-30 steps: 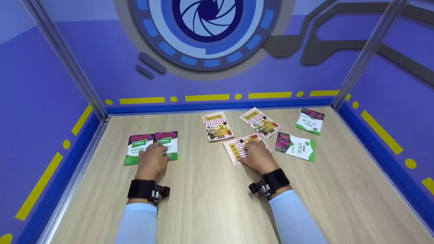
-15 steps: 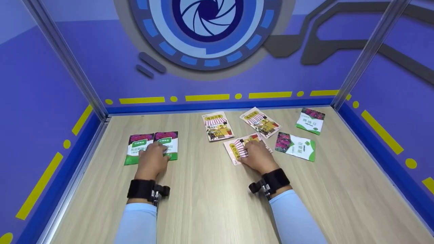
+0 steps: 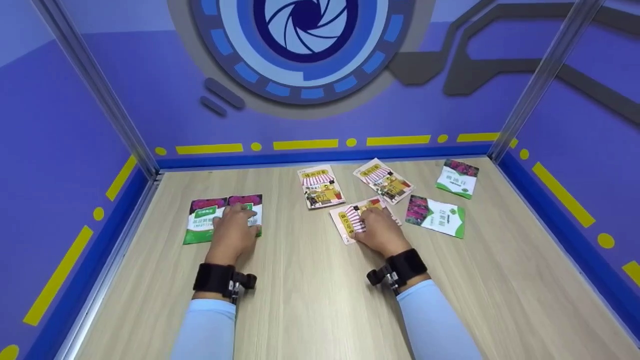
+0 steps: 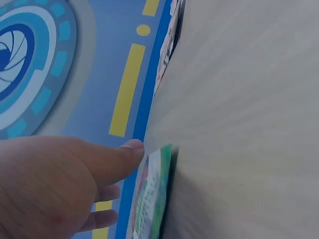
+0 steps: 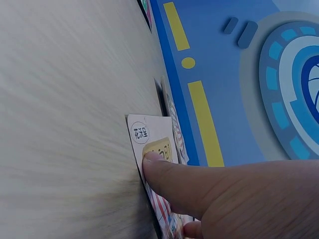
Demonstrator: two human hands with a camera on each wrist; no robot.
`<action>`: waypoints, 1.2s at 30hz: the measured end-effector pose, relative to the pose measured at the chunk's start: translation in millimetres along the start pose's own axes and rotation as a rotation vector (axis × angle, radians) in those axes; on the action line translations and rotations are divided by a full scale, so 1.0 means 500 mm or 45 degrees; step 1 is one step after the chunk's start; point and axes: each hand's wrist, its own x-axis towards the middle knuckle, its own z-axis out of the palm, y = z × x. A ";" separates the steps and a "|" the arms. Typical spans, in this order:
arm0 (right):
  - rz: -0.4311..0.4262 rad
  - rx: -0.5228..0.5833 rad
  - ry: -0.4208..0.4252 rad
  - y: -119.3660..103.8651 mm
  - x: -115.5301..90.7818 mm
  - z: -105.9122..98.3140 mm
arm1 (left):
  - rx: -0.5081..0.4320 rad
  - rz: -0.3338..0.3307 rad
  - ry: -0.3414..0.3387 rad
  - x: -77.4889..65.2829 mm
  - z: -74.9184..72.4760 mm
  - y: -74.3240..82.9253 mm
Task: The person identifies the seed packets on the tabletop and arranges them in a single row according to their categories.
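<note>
The right hand's grip was unclamped: the right hand (image 3: 381,230) rested thumb and fingers on a pink packet (image 3: 346,223) lying on the wood-grained table (image 3: 310,290). The left hand (image 3: 233,232) had its thumb and fingers apart over a left green-edged packet (image 3: 199,226) and a right green-edged packet (image 3: 256,219), set side by side; whether it touched them could not be told. Beyond the right hand lay a second pink packet (image 3: 322,187) and a slanted pink packet (image 3: 385,181). Farther right were a sideways flower packet (image 3: 436,216) and a corner flower packet (image 3: 457,179).
</note>
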 end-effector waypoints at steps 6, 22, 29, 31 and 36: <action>0.001 0.014 0.001 -0.001 -0.005 0.002 | 0.029 0.079 -0.005 0.010 0.027 0.064; -0.010 -0.011 -0.009 -0.001 0.001 0.001 | 0.119 0.301 -0.215 0.089 0.142 0.242; -0.007 -0.015 0.011 -0.005 0.005 0.001 | 0.173 0.269 -0.240 0.092 0.155 0.244; -0.003 -0.016 0.012 -0.003 0.005 0.002 | 0.159 0.276 -0.212 0.089 0.156 0.239; 0.019 0.004 0.010 0.000 0.002 0.001 | 0.165 0.238 -0.148 0.082 0.152 0.223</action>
